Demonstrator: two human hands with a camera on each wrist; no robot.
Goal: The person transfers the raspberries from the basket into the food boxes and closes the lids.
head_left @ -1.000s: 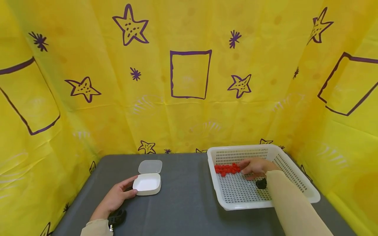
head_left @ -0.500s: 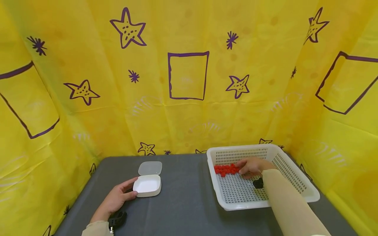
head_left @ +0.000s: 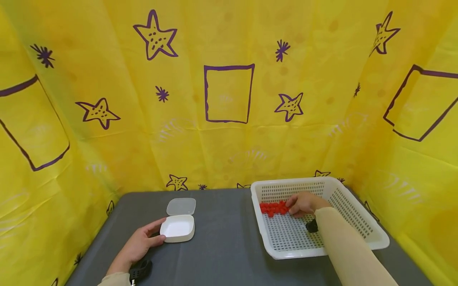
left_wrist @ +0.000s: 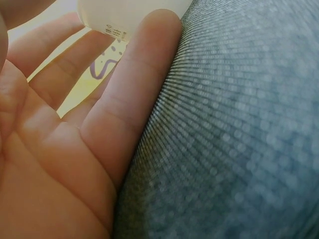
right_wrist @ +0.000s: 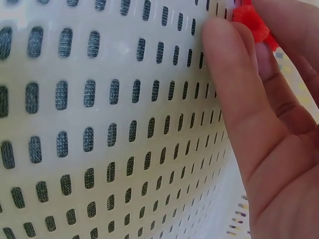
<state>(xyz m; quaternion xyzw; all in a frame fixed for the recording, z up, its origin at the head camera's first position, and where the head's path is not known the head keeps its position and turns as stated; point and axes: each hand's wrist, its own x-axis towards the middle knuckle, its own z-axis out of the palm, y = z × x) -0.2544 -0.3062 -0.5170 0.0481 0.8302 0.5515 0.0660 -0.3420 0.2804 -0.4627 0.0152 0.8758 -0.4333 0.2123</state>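
Head view: a white slotted basket (head_left: 290, 236) surrounds your right hand (head_left: 305, 202), bent down at the wrist. Your left hand (head_left: 137, 243) clamps the near-side edge of an open white box (head_left: 177, 228) between thumb and fingers, a translucent lid (head_left: 181, 206) just beyond. Bright red, hollowed pieces (head_left: 273, 208) cluster at your right fingertips; you cannot tell whether those grip one. Tiny print (left_wrist: 115, 32) beside your left thumb is unreadable.

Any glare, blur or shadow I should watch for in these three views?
Head view: evenly lit, though the red pieces run together and the white basket throws a soft shadow on the table; left wrist: the table's weave goes soft toward the frame's right, and the tiny print on the white box is unreadable; right wrist: basket slots look clear.
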